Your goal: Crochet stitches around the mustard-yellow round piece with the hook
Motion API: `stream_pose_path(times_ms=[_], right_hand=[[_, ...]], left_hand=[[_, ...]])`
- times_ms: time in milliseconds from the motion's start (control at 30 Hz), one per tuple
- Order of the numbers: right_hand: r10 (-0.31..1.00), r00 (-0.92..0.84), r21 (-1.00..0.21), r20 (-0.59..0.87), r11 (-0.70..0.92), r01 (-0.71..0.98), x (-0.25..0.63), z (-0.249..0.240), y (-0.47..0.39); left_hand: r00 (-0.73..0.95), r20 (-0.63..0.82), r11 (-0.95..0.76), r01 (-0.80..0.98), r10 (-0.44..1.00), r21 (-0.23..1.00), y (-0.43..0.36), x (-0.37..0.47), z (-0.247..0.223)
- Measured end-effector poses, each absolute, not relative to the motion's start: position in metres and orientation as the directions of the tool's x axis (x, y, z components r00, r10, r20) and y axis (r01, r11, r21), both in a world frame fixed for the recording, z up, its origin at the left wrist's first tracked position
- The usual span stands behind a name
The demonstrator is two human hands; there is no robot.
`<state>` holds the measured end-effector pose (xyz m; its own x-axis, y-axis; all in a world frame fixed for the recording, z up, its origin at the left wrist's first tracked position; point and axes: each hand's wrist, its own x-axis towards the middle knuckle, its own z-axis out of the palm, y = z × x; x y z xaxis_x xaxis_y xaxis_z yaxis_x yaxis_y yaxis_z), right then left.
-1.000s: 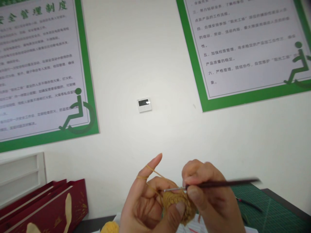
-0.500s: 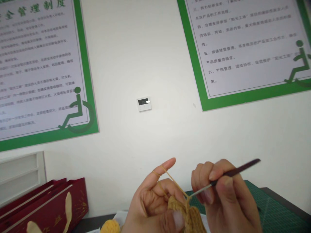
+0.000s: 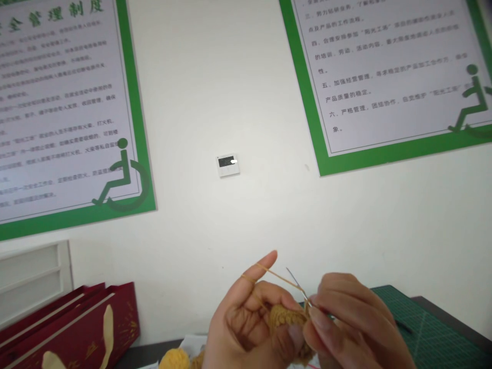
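Mustard knitted crochet piece (image 3: 286, 320) pinched by left hand (image 3: 246, 323), right hand (image 3: 353, 323) gripping thin metal hook (image 3: 298, 284).

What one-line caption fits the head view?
Left hand tensions mustard yarn over its forefinger and pinches a crochet piece; right hand works the hook.

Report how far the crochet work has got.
Done: a small mustard-yellow crocheted piece with several ribbed rows exists. In hand: the left hand pinches it, mustard yarn strand looped over the forefinger; the right hand holds the thin metal crochet hook at its edge. Left: cannot tell; a yellow yarn ball remains.
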<state>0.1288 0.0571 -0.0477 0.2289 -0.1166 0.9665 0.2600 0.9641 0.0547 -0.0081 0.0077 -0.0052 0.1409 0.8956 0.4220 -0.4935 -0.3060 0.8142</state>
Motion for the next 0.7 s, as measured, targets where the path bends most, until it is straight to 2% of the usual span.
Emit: stream_pose_path(times_ms=[67,100,167,300,400,467,533,600,700], right_hand=[[-0.121,0.35,0.075,0.929,0.987,0.143,0.118,-0.047,0.058],[-0.026,0.43,0.024,0.902,1.0,0.01,0.112,-0.045,0.058],[0.114,0.507,0.02,0.854,0.968,-0.251,0.103,-0.039,0.055],[0.534,0.322,-0.243,0.782,0.736,-0.632,0.109,-0.03,0.046],[0.725,0.049,-0.415,0.687,0.446,-0.793,0.121,-0.026,0.045],[0.766,-0.132,-0.486,0.629,0.256,-0.836,0.124,-0.023,0.046],[0.747,-0.24,-0.514,0.62,0.155,-0.844,0.123,-0.022,0.048],[0.718,-0.228,-0.516,0.657,0.209,-0.83,0.119,-0.022,0.049],[0.659,-0.091,-0.474,0.747,0.431,-0.768,0.116,-0.025,0.049]], left_hand=[[0.302,0.332,-0.142,-0.512,0.894,0.847,0.013,-0.011,-0.004],[0.333,0.312,-0.107,-0.512,0.89,0.852,0.016,-0.012,-0.004],[0.364,0.311,-0.091,-0.511,0.878,0.855,0.019,-0.015,-0.003],[0.383,0.342,-0.121,-0.497,0.858,0.859,0.019,-0.019,-0.003],[0.379,0.347,-0.136,-0.484,0.858,0.864,0.018,-0.022,-0.003],[0.368,0.357,-0.158,-0.472,0.859,0.867,0.017,-0.023,-0.004],[0.321,0.379,-0.211,-0.453,0.868,0.866,0.015,-0.024,-0.004],[0.262,0.398,-0.261,-0.433,0.88,0.863,0.012,-0.023,-0.004],[0.222,0.39,-0.271,-0.426,0.894,0.863,0.008,-0.021,-0.003]])
